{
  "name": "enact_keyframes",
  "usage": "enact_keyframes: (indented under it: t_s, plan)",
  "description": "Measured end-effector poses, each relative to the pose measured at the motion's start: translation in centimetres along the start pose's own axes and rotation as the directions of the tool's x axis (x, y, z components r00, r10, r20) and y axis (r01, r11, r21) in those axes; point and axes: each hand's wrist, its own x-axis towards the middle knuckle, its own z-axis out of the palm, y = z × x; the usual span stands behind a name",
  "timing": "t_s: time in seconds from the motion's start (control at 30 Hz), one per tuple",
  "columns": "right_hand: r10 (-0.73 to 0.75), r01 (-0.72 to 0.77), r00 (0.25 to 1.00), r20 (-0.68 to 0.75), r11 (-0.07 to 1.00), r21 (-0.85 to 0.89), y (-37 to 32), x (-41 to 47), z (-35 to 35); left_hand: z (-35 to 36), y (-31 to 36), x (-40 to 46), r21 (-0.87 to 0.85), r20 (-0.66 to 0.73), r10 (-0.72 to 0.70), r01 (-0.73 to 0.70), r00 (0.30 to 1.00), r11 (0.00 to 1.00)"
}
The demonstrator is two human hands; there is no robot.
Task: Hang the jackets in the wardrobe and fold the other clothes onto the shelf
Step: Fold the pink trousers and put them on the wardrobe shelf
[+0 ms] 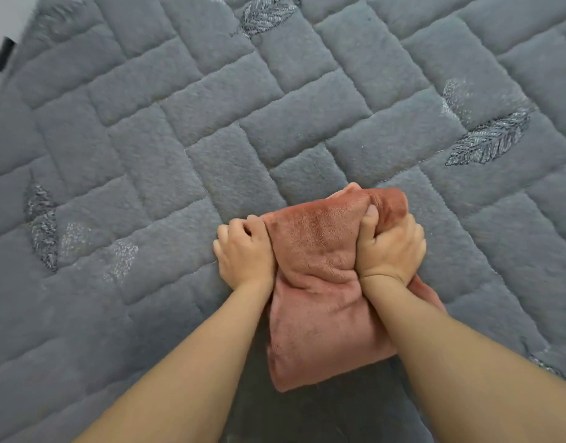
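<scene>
"What is that pink thing?"

"A soft, fuzzy pink cloth [320, 251], folded up thick and bunched, lying on the gray quilted blanket [179, 148]."

"What are the hands doing?"

"The left hand [243, 251] grips its left edge, fingers curled tight. The right hand [391, 247] squeezes its right side, thumb pressed on top. Both bare arms reach straight out."

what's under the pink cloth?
The grey quilted bedcover shows all around the pink cloth, gripped by the left hand and right hand. Directly beneath is covered.
</scene>
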Motion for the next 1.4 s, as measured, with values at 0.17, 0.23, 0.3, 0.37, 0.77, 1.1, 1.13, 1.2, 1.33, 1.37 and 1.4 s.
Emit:
enact_keyframes:
  t_s: [0.17, 0.23, 0.3, 0.37, 0.77, 1.1, 1.13, 1.2, 1.33, 1.37, 1.4]
  plan:
    - [-0.016, 0.009, 0.980, 0.201, 0.999, 0.036, 0.1, 0.4, -3.0, -5.3, -1.0, -3.0, -0.582, 0.631, 0.257, 0.227, 0.732, 0.781]
    - [0.023, -0.090, 0.921, 0.389, 0.984, 0.155, 0.5, 0.1, -5.0, -6.2, -1.7, -5.0, -0.597, 0.717, 0.304, 0.327, 0.627, 0.732]
    - [0.094, -0.299, 0.830, 0.550, 0.907, 0.297, 0.5, -1.3, -7.7, -7.2, -2.5, -6.6, -0.576, 0.741, 0.275, 0.369, 0.613, 0.730]
    - [0.075, -0.439, 0.720, 0.690, 0.820, 0.368, 0.2, -3.2, -10.5, -9.5, -3.1, -7.6, -0.585, 0.732, 0.254, 0.393, 0.632, 0.709]
    - [-0.390, -0.387, 0.076, 0.918, 0.837, 0.387, -18.1, -25.6, -32.5, -45.6, -12.8, -22.7, -0.885, 0.280, -0.082, 0.290, 0.957, 0.365]
    - [-0.506, -0.065, -0.448, 0.737, 0.841, 0.537, -25.7, -52.9, -49.2, -70.0, -27.5, -48.9, -0.971, -0.095, -0.412, 0.007, 0.906, 0.239]
    - [-0.495, -0.040, -0.497, 0.713, 0.834, 0.550, -25.3, -55.6, -50.3, -71.1, -28.8, -51.9, -0.971, -0.126, -0.452, -0.017, 0.883, 0.237]
    - [-0.452, 0.006, -0.593, 0.666, 0.825, 0.565, -24.0, -61.2, -52.5, -72.5, -31.8, -58.4, -0.973, -0.173, -0.545, -0.057, 0.820, 0.224]
    - [-0.325, 0.113, -0.745, 0.583, 0.800, 0.590, -18.5, -71.4, -56.8, -72.3, -36.7, -72.0, -0.969, -0.245, -0.719, -0.164, 0.650, 0.182]
    - [-0.283, 0.143, -0.776, 0.564, 0.792, 0.594, -16.8, -73.8, -58.0, -72.0, -37.6, -75.5, -0.966, -0.256, -0.752, -0.192, 0.608, 0.174]
    - [-0.240, 0.174, -0.804, 0.544, 0.780, 0.601, -15.0, -76.1, -59.4, -71.5, -38.4, -79.0, -0.961, -0.266, -0.782, -0.217, 0.564, 0.170]
